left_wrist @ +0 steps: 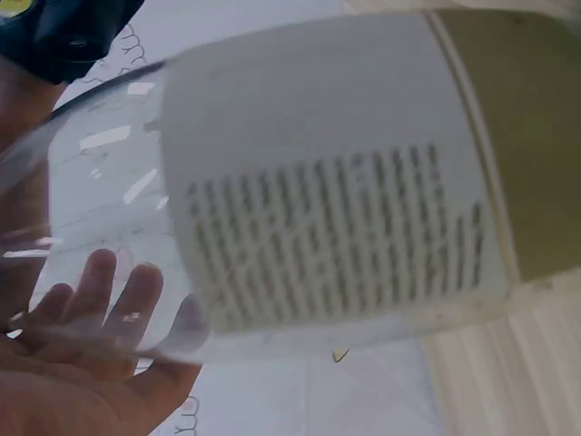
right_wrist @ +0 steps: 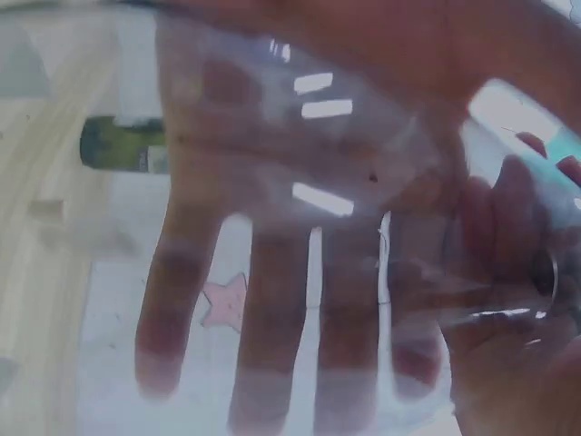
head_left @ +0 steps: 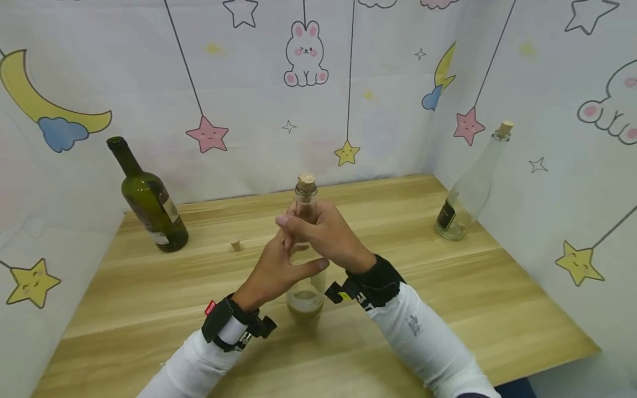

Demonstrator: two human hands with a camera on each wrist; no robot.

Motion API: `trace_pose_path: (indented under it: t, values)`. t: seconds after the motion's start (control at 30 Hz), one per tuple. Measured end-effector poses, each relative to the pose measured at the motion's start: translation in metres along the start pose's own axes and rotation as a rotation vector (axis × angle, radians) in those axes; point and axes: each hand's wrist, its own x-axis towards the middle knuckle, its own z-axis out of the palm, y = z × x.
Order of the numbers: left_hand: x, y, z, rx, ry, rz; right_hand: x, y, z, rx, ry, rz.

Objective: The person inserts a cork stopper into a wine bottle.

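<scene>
A clear glass bottle (head_left: 307,301) with a cork (head_left: 306,182) in its mouth is upright near the middle of the table. My right hand (head_left: 333,235) holds its neck, the thumb crossing the front. Lower, my left hand (head_left: 278,269) is around the body, its thumb in front. Seen through the glass in the right wrist view, the left fingers (right_wrist: 277,318) extend nearly straight behind the bottle. The left wrist view shows a white label (left_wrist: 331,200) with rows of print and an olive band (left_wrist: 536,136) towards the base.
An uncorked green bottle (head_left: 154,207) stands at the back left. A loose cork (head_left: 235,245) sits on the wooden table (head_left: 398,221) between it and my hands. At the back right stands another clear bottle (head_left: 468,193) with a cork. Patterned cloth walls (head_left: 259,83) border the table.
</scene>
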Motion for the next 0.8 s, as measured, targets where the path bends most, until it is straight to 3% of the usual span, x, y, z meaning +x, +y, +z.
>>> trace_pose_path:
  t: [0.17, 0.3, 0.5, 0.8]
  values:
    - [0.0, 0.01, -0.011, 0.01, 0.039, -0.003, -0.003, -0.003, -0.014, -0.089, 0.05, -0.002]
    - [0.002, 0.014, -0.017, -0.018, 0.07, 0.02, -0.011, -0.009, -0.04, -0.142, 0.121, 0.01]
    - [0.006, 0.015, -0.02, -0.034, 0.08, 0.031, -0.03, -0.028, -0.1, -0.175, 0.281, 0.005]
    - [0.006, 0.013, -0.018, 0.011, 0.063, -0.006, -0.072, -0.036, -0.193, -0.054, 0.618, -0.003]
